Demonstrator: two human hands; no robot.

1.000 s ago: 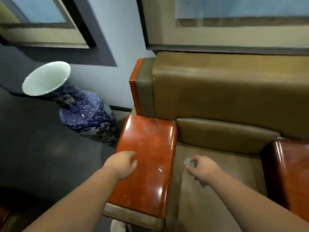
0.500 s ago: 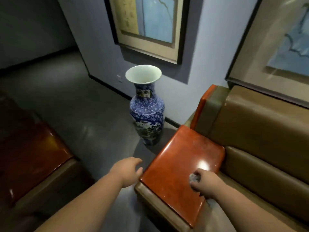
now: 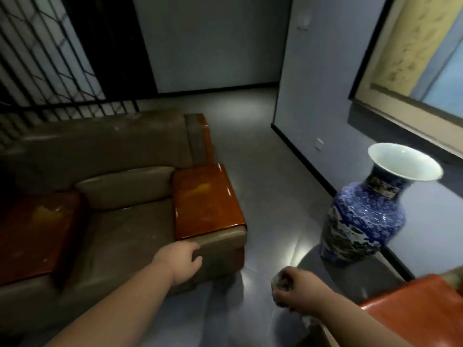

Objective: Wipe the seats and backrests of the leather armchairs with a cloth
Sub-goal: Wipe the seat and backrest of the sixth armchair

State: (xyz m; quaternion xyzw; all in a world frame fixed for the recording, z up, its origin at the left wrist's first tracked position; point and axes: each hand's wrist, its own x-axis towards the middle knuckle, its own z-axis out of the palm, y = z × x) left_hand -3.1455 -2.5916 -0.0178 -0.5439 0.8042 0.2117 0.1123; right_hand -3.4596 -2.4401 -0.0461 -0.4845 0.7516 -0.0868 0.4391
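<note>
The step in hand looks like the approach to a brown leather armchair (image 3: 120, 221) whose seat and backrest show pale specks and scuffs, so the wiping there appears not yet begun. To do it well, the cloth (image 3: 278, 288) should be opened out from its wad so a flat face meets the leather, then drawn in long overlapping strokes from the back of the seat toward its front edge, and across the backrest (image 3: 100, 146) from its top edge downward, with extra care along the crease where the back cushion meets the seat. The cloth sits bunched in the right hand (image 3: 294, 288), which is curled into a fist around it, only a grey tuft showing at the knuckle side; that hand hangs over the floor between the armchair and a blue and white vase (image 3: 365, 214), well apart from the leather. The left hand (image 3: 181, 262) reaches forward with the forearm stretched out, fingers loosely bent and holding nothing, lying at the front corner of the armchair just below its glossy red wooden armrest (image 3: 205, 200); whether it touches the leather I cannot tell. The vase stands near the path, so the swing of the right arm should stay clear of it
</note>
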